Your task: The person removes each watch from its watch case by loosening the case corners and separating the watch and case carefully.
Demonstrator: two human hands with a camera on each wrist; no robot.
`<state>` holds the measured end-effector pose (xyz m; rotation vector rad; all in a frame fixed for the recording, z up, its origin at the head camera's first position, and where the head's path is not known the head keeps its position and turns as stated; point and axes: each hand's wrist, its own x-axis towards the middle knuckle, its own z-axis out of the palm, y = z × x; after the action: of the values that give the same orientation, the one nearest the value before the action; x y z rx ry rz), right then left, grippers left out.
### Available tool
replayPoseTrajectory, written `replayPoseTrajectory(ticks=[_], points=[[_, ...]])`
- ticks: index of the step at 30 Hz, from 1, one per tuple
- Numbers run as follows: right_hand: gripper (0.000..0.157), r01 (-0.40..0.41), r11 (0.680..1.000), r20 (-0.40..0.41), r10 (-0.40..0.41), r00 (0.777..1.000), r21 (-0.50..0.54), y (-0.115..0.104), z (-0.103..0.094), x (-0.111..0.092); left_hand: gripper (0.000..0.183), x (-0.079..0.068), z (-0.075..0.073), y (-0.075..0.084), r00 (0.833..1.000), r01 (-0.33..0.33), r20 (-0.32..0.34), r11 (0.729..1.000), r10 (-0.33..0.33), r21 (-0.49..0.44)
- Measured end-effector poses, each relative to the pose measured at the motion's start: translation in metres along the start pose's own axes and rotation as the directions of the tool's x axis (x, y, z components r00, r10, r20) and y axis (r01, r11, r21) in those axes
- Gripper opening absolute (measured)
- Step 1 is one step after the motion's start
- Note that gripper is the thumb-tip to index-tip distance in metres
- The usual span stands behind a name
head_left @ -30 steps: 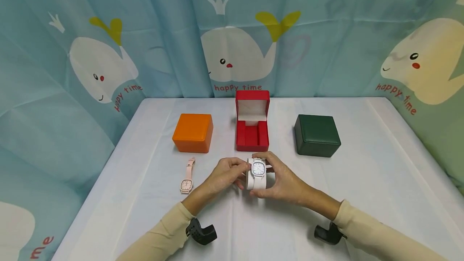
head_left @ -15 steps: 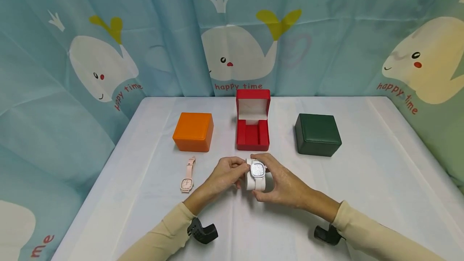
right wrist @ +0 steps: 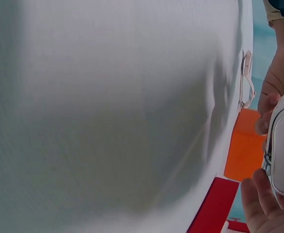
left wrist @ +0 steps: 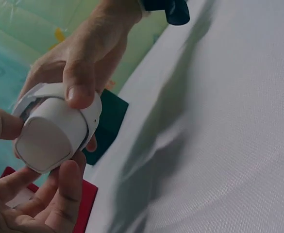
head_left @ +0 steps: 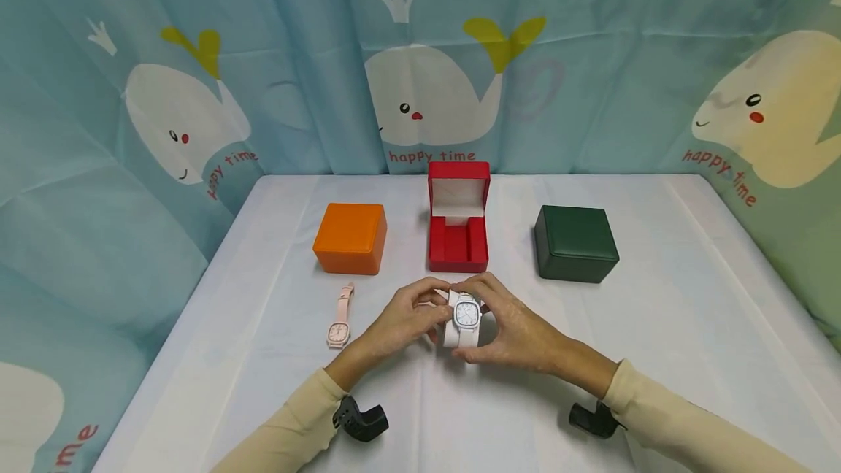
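Observation:
A white wristwatch with a square face is wrapped around a white watch cushion, held up in front of the red box. My left hand holds the cushion's left end, thumb beside the watch face and forefinger arched over the top. From the right, my right hand grips the watch and cushion, fingers above and thumb below. The left wrist view has the strap passing round the cushion, with the right thumb pressed on the strap. A pink wristwatch lies flat on the table, left of my left hand.
Behind the hands stands a red box with its lid up and a slot inside. A closed orange box is to its left, a closed dark green box to its right. A patterned curtain hangs behind the white table.
The left forefinger has lifted from the cushion's side to arch over its top. The watch and cushion have shifted slightly toward the wearer. The right hand keeps its grip.

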<state>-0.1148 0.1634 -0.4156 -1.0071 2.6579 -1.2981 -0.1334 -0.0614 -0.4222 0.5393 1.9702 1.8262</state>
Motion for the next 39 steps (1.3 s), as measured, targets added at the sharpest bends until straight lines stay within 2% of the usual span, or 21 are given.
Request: replayPoseTrajectory(ticks=[4, 9, 14, 21, 34, 39], points=[[0.074, 0.043, 0.998, -0.001, -0.043, 0.999, -0.047, -0.0008, -0.0002, 0.0008, 0.032, -0.0003, 0.0001, -0.0016, 1.0, -0.017, -0.015, 1.0, 0.017, 0.001], [0.075, 0.06, 0.995, -0.009, -0.061, 0.998, -0.077, -0.0008, 0.0008, 0.0005, 0.029, -0.0005, -0.0008, -0.0034, 1.0, -0.012, -0.011, 1.0, 0.012, 0.012], [0.078, 0.044, 0.997, 0.001, -0.044, 0.999, -0.059, -0.001, 0.0004, -0.0006, 0.027, -0.0002, -0.0005, -0.0031, 1.0, -0.013, -0.024, 1.0, 0.014, 0.016], [0.085, -0.02, 1.0, -0.012, 0.02, 1.0, -0.01, -0.0016, -0.002, -0.0023, 0.03, -0.0006, -0.0018, -0.0031, 0.998, -0.039, -0.057, 0.999, 0.039, 0.006], [0.081, -0.018, 1.0, -0.017, 0.019, 1.0, 0.017, -0.0001, -0.0003, -0.0035, 0.038, -0.0012, -0.0022, -0.0051, 0.997, -0.005, -0.079, 1.0, 0.006, 0.002], [0.085, -0.042, 0.999, -0.038, 0.042, 0.998, -0.014, 0.0003, 0.0, -0.0038, 0.04, -0.0012, -0.0013, -0.0053, 1.0, -0.004, -0.03, 1.0, 0.003, -0.018]])
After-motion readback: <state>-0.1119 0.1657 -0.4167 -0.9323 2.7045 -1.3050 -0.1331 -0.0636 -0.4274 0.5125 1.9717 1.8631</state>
